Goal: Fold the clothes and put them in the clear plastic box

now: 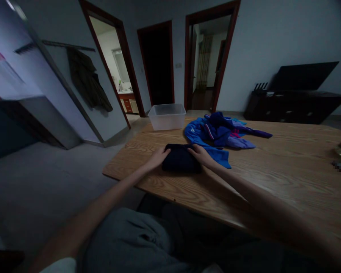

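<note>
In the head view, the only one here, a dark cloth (180, 162), folded into a compact bundle, is on the near left part of the wooden tabletop (284, 161), between the person's two hands. The left hand (160, 155) grasps its left side and the right hand (199, 153) its upper right corner; the fingers of both are closed on the fabric, thumbs on the side facing the person, though the other fingertips are mostly hidden behind it. The step in hand looks like folding or squaring up this one piece, and it seems well along, since the bundle is already small and fairly even. Whether it lies flat or is slightly raised is hard to tell in the dim light. Just beyond the right hand, a blue garment (192, 131) lies loose and unfolded, heaped together with a purple garment (216, 129); past the bundle, near the far edge, stands a clear plastic tub (167, 118). As a judgement, any next move calls for an even grip on both sides, so that the layers do not slip open, and for keeping clear of the blue sleeve close to the right wrist.
</note>
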Available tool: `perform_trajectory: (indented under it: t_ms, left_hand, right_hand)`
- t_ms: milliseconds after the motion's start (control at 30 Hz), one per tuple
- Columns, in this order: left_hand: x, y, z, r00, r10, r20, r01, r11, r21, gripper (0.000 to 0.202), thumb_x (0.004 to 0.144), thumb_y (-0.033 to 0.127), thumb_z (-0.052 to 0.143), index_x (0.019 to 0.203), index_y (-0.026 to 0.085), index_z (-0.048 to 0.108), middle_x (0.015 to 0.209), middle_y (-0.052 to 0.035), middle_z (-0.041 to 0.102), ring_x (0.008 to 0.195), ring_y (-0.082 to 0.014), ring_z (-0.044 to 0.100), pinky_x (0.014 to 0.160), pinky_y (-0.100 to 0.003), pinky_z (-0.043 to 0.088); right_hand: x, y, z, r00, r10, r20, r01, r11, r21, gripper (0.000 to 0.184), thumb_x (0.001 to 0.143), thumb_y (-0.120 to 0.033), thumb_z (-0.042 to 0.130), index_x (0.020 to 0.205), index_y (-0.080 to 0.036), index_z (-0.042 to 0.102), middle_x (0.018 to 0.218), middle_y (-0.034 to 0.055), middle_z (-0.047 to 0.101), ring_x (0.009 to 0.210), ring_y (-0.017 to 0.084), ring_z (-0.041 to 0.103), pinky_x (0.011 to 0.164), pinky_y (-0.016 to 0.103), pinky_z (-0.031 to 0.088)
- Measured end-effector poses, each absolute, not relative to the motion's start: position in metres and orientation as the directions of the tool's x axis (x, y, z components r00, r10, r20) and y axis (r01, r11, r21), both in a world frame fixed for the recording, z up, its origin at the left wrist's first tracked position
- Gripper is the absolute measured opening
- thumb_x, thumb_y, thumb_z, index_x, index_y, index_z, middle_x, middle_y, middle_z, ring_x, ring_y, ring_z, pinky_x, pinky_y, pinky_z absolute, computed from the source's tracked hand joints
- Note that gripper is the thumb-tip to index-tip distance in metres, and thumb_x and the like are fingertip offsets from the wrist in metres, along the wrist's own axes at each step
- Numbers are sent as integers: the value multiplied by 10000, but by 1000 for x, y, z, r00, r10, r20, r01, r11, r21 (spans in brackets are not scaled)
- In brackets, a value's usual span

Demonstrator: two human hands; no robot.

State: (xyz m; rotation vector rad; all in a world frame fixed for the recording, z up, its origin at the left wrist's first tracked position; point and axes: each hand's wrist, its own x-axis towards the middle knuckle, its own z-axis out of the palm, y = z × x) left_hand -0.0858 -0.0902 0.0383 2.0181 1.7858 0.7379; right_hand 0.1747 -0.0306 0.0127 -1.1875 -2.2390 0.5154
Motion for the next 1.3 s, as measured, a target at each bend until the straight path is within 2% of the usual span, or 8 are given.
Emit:
perform_trajectory:
  t_ms: [267, 433, 600, 767, 900, 1033, 1200, 1300]
  left_hand:
    - [-74, -89, 45, 10, 971, 239, 918, -104, 383, 297, 1057, 317, 606, 1281, 153, 712, 1298, -177, 753, 1245, -355, 699, 1117, -514, 533]
    - [-44, -123, 49, 415, 812, 411, 886, -464, 22, 436, 1150, 335, 418, 1507, 171, 607, 1607, -139, 595, 1515, -297, 516, 1339, -488, 296]
    - [-36, -132, 24, 420, 899, 126, 906, -422, -6, 743, 1150, 580, 367, 1652, 41, 458, 1738, -230, 421, 1630, -343, 394, 1363, -475, 267]
    - [-35, -118, 52, 310, 923, -227, 950, -310, 36, 941, 1106, 710, 326, 1766, 54, 184, 1820, -239, 159, 1703, -375, 195, 1358, -510, 259]
    - [-22, -123, 78, 131, 915, -383, 979, -179, -93, 1118, 985, 818, 499, 1768, 77, 204, 1768, -306, 282, 1608, -487, 388, 1261, -590, 397]
    - [-19, -138, 84, 236, 930, -281, 947, -285, -148, 1221, 899, 742, 727, 1760, 50, 208, 1626, -363, 496, 1456, -489, 577, 1178, -546, 484]
    - [-33, -136, 96, 375, 895, -244, 896, -417, -153, 649, 1010, 509, 687, 1499, 84, 655, 1437, -258, 705, 1267, -401, 718, 1084, -444, 544]
    - [-43, -126, 106, 424, 870, -252, 891, -450, -54, 486, 991, 487, 717, 1328, 142, 776, 1415, -186, 735, 1213, -342, 740, 1020, -363, 556]
  right_hand:
    - [173, -34, -2, -477, 853, 210, 829, 516, -214, 360, 1123, -373, 465, 1351, -135, 611, 1123, 218, 803, 996, 323, 794, 872, 381, 577]
    - [173, -35, -1, -477, 845, 241, 839, 520, -160, 473, 1135, -410, 418, 1451, -82, 548, 1144, 244, 790, 1042, 346, 790, 892, 412, 598]
    - [178, -37, 4, -593, 721, 358, 726, 671, -149, 606, 1149, -335, 320, 1700, -83, 319, 1695, 269, 451, 1582, 355, 444, 1264, 551, 396]
    - [185, -22, 3, -824, 521, 223, 490, 852, -183, 818, 1075, -690, 509, 1702, -172, 426, 1724, 183, 464, 1609, 339, 427, 1319, 532, 357]
    - [196, -22, 6, -865, 472, 171, 440, 877, -194, 897, 1043, -789, 489, 1741, -238, 375, 1817, 153, 278, 1699, 373, 215, 1377, 608, 159]
    - [207, -42, 5, -900, 389, 198, 350, 914, -205, 991, 1010, -736, 616, 1787, -265, 221, 1836, 150, 211, 1706, 360, 192, 1380, 602, 142]
    - [210, -46, -2, -866, 376, 330, 318, 923, -218, 642, 1051, -266, 572, 1676, -155, 477, 1704, 204, 485, 1578, 334, 482, 1323, 576, 332]
    - [208, -37, 6, -846, 403, 348, 298, 900, -317, 563, 975, -214, 619, 1535, -163, 640, 1543, 198, 655, 1434, 332, 628, 1236, 537, 453]
